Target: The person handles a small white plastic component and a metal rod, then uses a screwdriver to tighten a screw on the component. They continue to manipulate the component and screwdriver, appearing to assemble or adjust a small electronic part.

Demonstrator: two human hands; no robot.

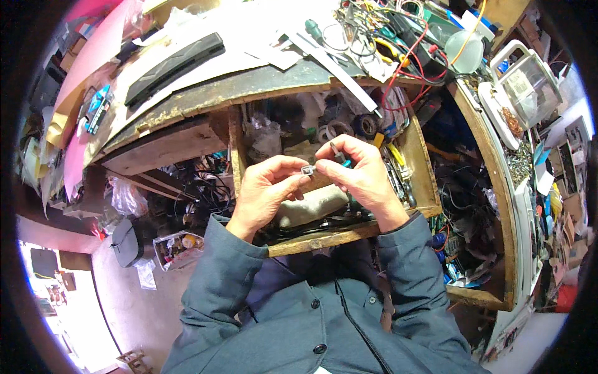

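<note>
My left hand (265, 192) is closed, its thumb and fingertips pinching a small grey metal piece with a square opening (307, 169), possibly a connector. My right hand (364, 177) meets it from the other side, thumb and forefinger at the piece's edge. A screwdriver (341, 157) with a black and teal handle lies across the right palm, its narrow end pointing up and left; the fingers hide much of it. Both hands are above an open wooden drawer (430, 187). Beneath them in it lies a pale rounded bundle (314, 206).
Rolls of tape (336, 129) and plastic bags (265, 140) fill the drawer's back. On the worktop (249, 93) lie a long black battery-like bar (174, 68), a white strip (339, 71) and tangled red leads (430, 59). Another cluttered drawer (507, 249) stands open at right.
</note>
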